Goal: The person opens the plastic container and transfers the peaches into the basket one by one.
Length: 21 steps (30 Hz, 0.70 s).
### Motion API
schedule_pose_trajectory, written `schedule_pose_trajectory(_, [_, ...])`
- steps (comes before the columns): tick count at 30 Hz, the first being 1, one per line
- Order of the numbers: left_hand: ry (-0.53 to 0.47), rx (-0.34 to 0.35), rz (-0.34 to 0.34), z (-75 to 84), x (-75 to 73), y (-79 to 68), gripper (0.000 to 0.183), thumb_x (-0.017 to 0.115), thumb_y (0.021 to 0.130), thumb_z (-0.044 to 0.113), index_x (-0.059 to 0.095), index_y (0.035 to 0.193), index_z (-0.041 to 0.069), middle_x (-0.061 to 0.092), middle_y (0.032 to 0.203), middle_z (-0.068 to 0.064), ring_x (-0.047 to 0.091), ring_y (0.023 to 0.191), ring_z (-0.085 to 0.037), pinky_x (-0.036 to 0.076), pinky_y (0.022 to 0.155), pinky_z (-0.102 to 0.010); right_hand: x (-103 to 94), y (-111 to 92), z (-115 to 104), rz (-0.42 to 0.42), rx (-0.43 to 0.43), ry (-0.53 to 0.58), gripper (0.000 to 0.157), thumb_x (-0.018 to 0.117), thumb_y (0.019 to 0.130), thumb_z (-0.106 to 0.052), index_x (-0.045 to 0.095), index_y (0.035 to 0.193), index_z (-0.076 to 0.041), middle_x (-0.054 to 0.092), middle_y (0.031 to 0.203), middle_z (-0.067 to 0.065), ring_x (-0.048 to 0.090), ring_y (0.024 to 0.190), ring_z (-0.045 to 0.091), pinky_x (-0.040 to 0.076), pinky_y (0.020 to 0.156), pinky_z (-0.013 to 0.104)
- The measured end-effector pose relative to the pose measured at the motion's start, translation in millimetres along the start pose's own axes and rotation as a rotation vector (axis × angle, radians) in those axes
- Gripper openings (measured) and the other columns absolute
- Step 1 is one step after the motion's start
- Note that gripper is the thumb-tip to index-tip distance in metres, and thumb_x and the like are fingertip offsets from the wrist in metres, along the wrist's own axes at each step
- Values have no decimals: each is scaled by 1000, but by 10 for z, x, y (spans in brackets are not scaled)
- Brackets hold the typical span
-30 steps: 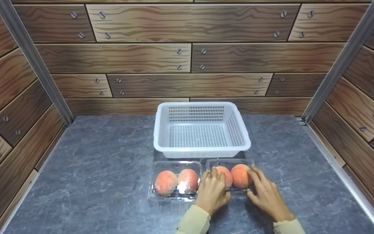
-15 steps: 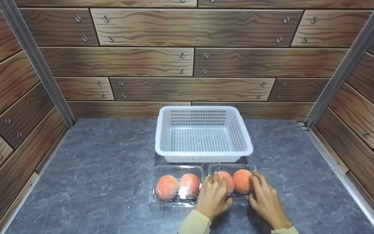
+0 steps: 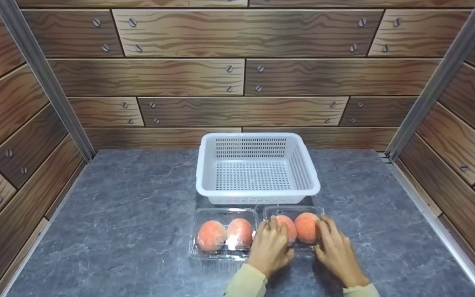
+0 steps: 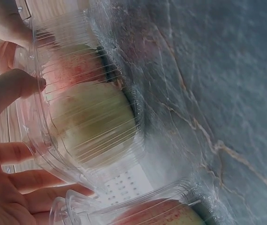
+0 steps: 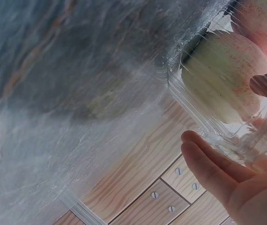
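A clear plastic box sits at the lower centre-right of the frame, two peaches side by side inside; whether its lid is fastened cannot be told. The left hand grips its left part, thumb at the near rim, and the right hand grips its right end between thumb and fingers, probably so it stays level and the fruit doesn't roll. Just beside it, lower centre, a second box holds another pair of peaches. Behind both, mid-frame, stands a white basket, its perforated floor showing, seemingly placed within easy reach on the grey counter.
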<state>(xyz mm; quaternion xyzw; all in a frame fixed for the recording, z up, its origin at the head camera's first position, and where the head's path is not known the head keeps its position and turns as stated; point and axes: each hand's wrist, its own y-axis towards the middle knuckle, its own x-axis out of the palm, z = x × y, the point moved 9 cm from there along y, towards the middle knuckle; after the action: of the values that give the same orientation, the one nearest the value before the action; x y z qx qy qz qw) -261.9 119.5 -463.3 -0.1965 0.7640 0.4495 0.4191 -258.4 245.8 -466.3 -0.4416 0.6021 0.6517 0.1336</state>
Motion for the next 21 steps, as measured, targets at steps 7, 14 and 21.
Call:
schedule_pose_trajectory(7, [-47,-81,-28,32,24,-3,64,67,65,49,63,109,3,60,107,-20,60,90,-31,51,74,-35,-5,-9,0,-13,-10,9,55,71,49,3,56,102,3,54,110,22,59,66,38,51,51,48])
schedule_pose_trajectory(14, [-51,-123,-71,72,25,36,59,68,67,41,62,112,2,59,110,-23,61,92,-36,55,59,-32,-25,-5,1,-12,-6,21,56,71,49,4,56,102,3,54,111,23,59,67,40,51,51,48])
schedule_pose_trajectory(21, [-24,-181,-122,100,55,66,64,74,65,41,61,115,4,57,113,-25,60,94,-38,55,58,-31,-20,29,-47,3,-38,9,57,69,46,8,55,101,4,53,109,24,58,65,39,51,50,47])
